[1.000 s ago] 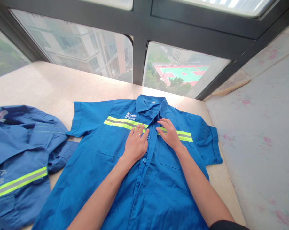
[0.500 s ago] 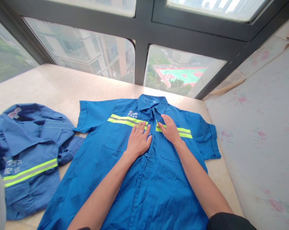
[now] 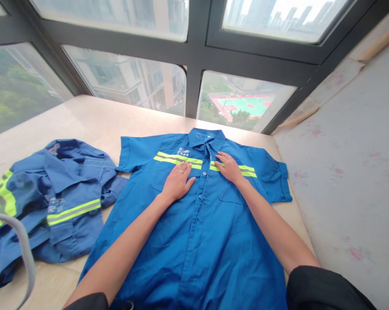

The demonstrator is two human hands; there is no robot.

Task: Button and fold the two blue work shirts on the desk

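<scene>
A bright blue short-sleeved work shirt (image 3: 201, 241) with a yellow and grey reflective chest band lies face up and buttoned on a beige sill (image 3: 94, 125). My left hand (image 3: 177, 181) rests flat on its chest left of the button line, fingers stretched out, a ring on one finger. My right hand (image 3: 229, 168) lies flat on the band just right of the collar, fingers spread. Neither hand holds anything.
A heap of darker blue work shirts (image 3: 52, 198) with reflective bands lies at the left. A grey curved strap (image 3: 23, 254) crosses the lower left corner. Dark-framed windows (image 3: 194, 60) stand behind the sill. A pale floral sheet (image 3: 349, 163) spreads to the right.
The view has tilted up and back, so the shirt sits lower and smaller. Both hands have slid a little apart on the chest, the left one moving left of the buttons.
</scene>
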